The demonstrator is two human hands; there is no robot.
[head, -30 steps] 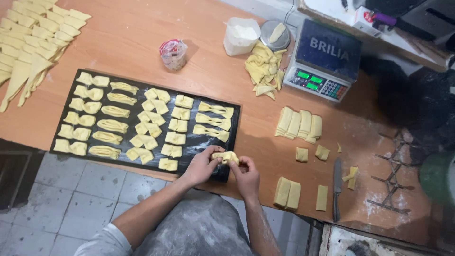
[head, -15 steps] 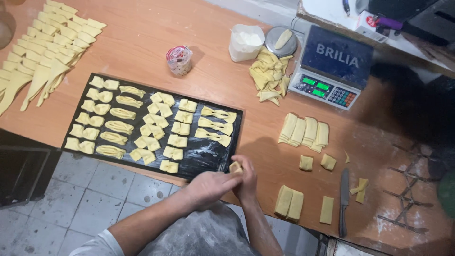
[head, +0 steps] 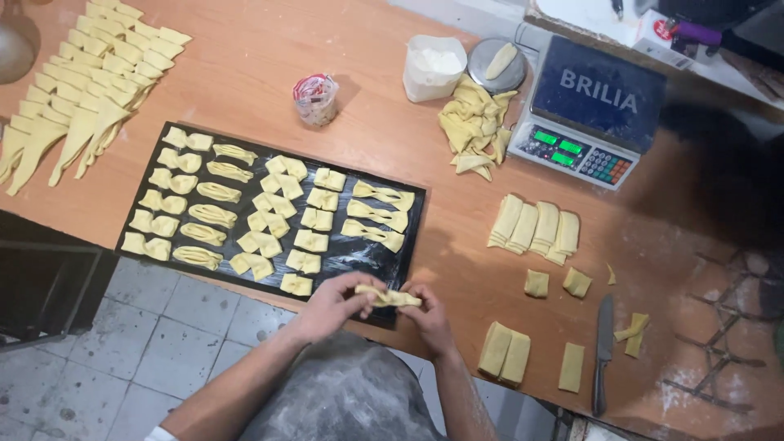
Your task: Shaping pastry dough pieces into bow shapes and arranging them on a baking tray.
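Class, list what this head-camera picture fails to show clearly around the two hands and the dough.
- Head view: the dough piece is partly covered by the fingers of the left hand and right hand.
- The black tray's near corner is hidden behind the hands.
- The scale's green digits are too small.
- The knife handle darkens near the bottom edge.

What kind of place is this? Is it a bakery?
Probably a small bakery or pastry workshop. Both hands shape a dough piece over a black tray filled with shaped pastries, and a weighing scale sits on the wooden worktable.
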